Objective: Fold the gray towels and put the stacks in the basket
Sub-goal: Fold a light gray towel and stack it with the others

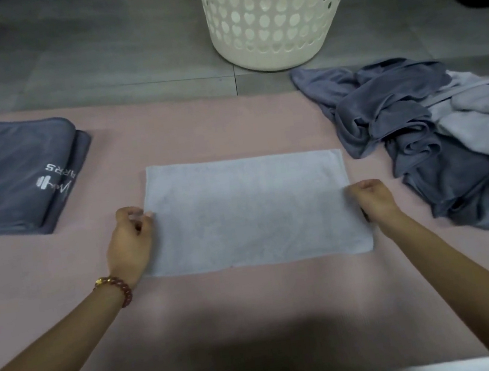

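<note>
Both arms reach forward. The left hand [131, 236] and right hand [370, 199], fingers curled, pinch opposite short edges of the flat towel [250, 212] (light gray) at centre. The basket [272, 14] stands at 12 o'clock, the pile [437, 133] at 3, the stack [12, 177] at 9.

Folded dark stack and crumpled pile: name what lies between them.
Head view: the light gray towel lies flat there on the pink mat.
</note>
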